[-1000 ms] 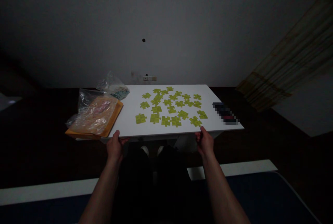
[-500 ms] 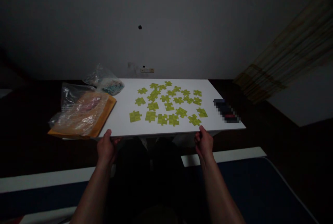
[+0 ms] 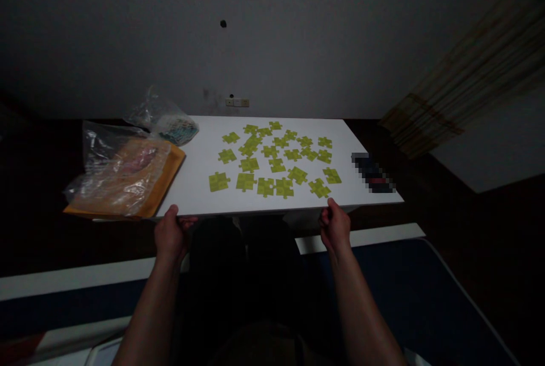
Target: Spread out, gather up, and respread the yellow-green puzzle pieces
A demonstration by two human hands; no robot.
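A small white table (image 3: 196, 176) stands before me with several yellow-green puzzle pieces (image 3: 272, 156) scattered over its middle. My left hand (image 3: 171, 234) grips the table's near edge at the left, thumb on top and fingers curled under. At the right of the same edge, my right hand (image 3: 334, 226) holds on in the same way, just below the nearest puzzle piece (image 3: 319, 188). My dark-clothed legs show between my arms, under the table.
An orange envelope (image 3: 162, 190) lies at the table's left end with a clear plastic bag (image 3: 114, 170) on it; another crumpled bag (image 3: 166, 122) sits behind. A blurred dark object (image 3: 373, 173) rests at the right end. A wall socket (image 3: 237, 102) is behind; a curtain (image 3: 464, 93) hangs right.
Both hands keep their grip on the near edge. The table and everything on it sit higher and closer in the picture, and the view has tipped downward.
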